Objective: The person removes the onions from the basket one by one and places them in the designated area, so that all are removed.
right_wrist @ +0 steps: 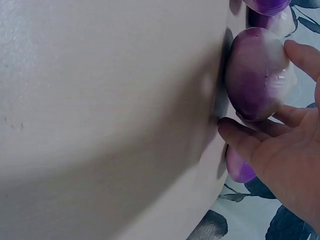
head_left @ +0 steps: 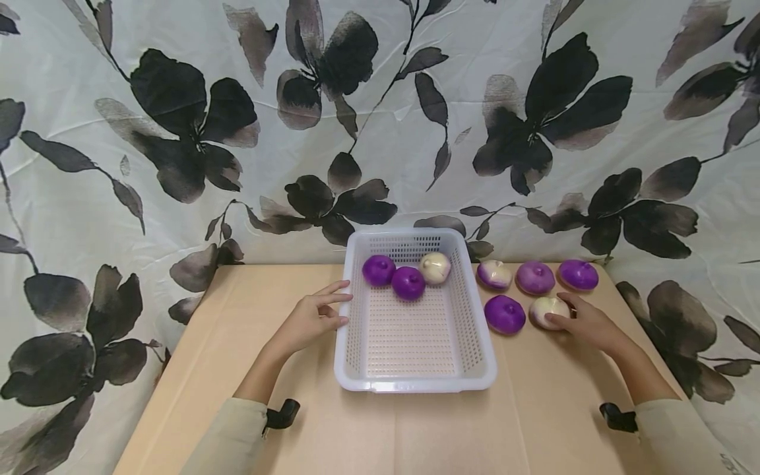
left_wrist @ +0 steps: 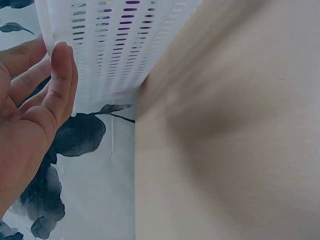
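The right hand [head_left: 584, 322] has thumb and fingers on either side of a white-and-purple onion-like bulb [head_left: 545, 313] on the table. From the right wrist view, its fingers [right_wrist: 300, 52] and thumb hold that bulb [right_wrist: 255, 75], whose near side is mostly purple. At the left rim of a white perforated basket [head_left: 415, 384] is the left hand [head_left: 310, 321], its fingertips touching the rim with the fingers loosely extended. The left wrist view has this hand [left_wrist: 37, 100] against the basket's side [left_wrist: 100, 55]. Inside the basket lie purple bulbs [head_left: 379, 270] [head_left: 408, 283] and a whitish one [head_left: 435, 268].
Right of the basket, a purple bulb [head_left: 504, 315] lies beside the held one. Behind them is a row: a purple-and-white bulb [head_left: 494, 274], a dull purple one [head_left: 535, 278] and a bright purple one [head_left: 578, 274]. A floral cloth [head_left: 415, 158] hangs behind the wooden table [head_left: 439, 435].
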Demonstrator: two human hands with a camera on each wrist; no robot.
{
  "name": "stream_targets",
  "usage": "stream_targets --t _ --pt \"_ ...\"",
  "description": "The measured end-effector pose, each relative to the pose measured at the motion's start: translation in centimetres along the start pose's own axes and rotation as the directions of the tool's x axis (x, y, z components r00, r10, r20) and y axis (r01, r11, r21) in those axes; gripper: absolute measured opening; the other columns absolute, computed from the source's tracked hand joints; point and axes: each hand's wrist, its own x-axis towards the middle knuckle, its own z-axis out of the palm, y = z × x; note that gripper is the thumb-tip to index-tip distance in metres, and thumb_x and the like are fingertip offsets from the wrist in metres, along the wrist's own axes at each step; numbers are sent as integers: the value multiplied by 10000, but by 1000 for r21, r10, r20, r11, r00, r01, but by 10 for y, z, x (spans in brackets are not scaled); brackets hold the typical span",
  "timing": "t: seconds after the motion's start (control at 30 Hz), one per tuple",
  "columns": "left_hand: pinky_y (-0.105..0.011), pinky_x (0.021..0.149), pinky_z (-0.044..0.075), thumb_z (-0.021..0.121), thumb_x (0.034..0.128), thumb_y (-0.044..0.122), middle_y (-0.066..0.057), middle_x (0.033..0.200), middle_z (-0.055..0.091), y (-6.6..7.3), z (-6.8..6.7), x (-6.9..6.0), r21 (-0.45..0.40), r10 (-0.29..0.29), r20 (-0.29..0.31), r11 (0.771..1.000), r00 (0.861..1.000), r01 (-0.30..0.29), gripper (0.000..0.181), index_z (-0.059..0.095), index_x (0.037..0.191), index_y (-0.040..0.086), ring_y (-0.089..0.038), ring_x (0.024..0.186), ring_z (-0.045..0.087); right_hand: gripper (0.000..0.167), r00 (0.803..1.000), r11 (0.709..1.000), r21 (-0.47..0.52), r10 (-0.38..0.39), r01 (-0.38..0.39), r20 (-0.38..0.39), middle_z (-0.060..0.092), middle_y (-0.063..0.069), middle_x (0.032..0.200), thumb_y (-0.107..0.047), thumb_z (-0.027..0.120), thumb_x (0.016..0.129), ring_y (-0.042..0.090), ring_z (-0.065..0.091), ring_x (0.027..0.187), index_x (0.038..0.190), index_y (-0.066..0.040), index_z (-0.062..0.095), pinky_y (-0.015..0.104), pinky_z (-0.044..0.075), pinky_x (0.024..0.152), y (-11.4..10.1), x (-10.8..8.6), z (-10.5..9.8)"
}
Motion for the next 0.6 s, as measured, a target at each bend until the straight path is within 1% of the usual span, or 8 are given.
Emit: stream_targets --t 0.23,0.37,0.6 --pt "-219 723 603 773 885 -5 -101 1636 421 3 0 0 -3 -9 3 1000 1000 9 493 642 1360 -35 -203 824 703 854 1000 999 30 10 -11 17 330 493 1480 -386 633 1019 636 371 1347 1494 213 251 722 350 1084 0 -1 0" --pt "-214 722 597 776 883 -5 -105 1632 427 4 -1 0 3 -1 4 1000 1000 1 496 642 1360 -35 -197 819 698 835 1000 999 31 6 -7 15 356 486 1466 -373 635 1019 619 400 1330 1490 207 263 711 366 1077 1 -1 0" --pt "-215 745 603 771 884 -13 -102 1635 422 5 0 0 1 -4 6 1000 1000 4 500 636 1364 -41 -190 828 698 822 1000 999 39 -4 3 17 380 478 1454 -364 635 1021 602 429 1311 1488 204 268 698 391 1064 3 -1 0"
